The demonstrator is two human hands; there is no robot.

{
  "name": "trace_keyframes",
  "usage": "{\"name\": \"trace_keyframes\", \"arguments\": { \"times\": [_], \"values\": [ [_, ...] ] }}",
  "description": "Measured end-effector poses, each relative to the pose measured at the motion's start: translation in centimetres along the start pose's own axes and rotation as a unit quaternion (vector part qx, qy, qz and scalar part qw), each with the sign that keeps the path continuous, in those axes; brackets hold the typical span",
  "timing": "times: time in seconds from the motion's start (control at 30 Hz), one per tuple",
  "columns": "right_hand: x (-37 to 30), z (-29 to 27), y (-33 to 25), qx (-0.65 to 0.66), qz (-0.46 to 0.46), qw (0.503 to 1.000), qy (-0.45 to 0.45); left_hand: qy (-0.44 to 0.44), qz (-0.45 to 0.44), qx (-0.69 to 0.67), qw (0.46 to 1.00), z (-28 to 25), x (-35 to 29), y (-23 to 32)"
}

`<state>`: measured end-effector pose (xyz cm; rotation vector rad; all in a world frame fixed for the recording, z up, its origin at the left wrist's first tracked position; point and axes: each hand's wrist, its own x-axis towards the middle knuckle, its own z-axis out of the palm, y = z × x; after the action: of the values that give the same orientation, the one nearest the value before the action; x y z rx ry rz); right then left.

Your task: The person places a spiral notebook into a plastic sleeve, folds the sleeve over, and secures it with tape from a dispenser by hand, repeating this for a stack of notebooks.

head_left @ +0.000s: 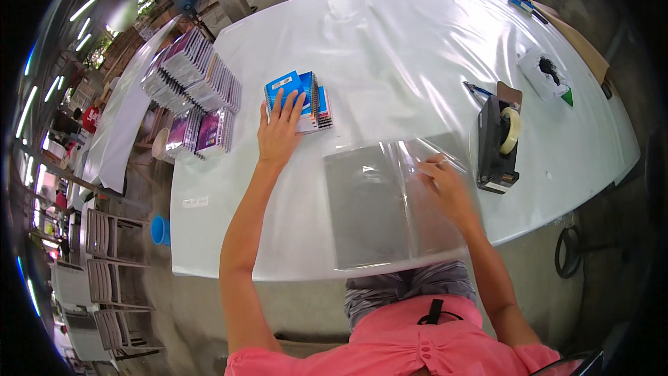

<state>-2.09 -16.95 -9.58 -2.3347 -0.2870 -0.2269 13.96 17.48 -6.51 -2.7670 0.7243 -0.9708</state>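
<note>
My left hand [280, 132] lies with fingers stretched out on a small stack of blue-covered spiral notebooks [306, 102] left of the table's middle. The thumb is close to the stack's left edge. In front of me a clear plastic sheet [365, 209] lies spread near the table's front edge, creased and shiny. My right hand [445, 191], slightly blurred, is over its right part. Thumb and fingers there are pinched together on the plastic; the exact grip is partly lost in glare. To its right stands a black tape dispenser [491, 143] with a roll of yellowish tape [510, 131].
Tall piles of wrapped spiral notebooks [202, 83] stand at the table's left edge. On the right lie a pen [479, 89] and a white plastic bag [543, 73]. A blue tape cutter [520, 3] is at the far right. A blue bucket [161, 230] and chairs [104, 233] stand left.
</note>
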Motion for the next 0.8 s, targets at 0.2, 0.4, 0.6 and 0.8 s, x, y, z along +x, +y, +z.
{"name": "trace_keyframes", "arguments": {
  "times": [0.2, 0.4, 0.6, 0.8],
  "values": [
    [7.4, 5.3, -3.9, 0.572, 0.216, 0.780, -0.135, -0.004, 0.033, -0.012, 0.999, -2.5, -1.4, 2.9],
    [13.5, 9.2, -6.4, 0.635, 0.379, 0.650, -0.175, 0.003, 0.091, -0.034, 0.995, -5.3, -5.2, 7.4],
    [5.9, 5.4, -6.6, 0.557, 0.236, 0.789, -0.111, -0.005, 0.048, -0.173, 0.984, -11.6, -7.7, 11.0],
    [-2.3, 0.0, -5.2, 0.377, 0.036, 0.922, -0.075, -0.026, -0.287, -0.797, 0.531, -12.1, -7.5, 16.4]
  ]
}}
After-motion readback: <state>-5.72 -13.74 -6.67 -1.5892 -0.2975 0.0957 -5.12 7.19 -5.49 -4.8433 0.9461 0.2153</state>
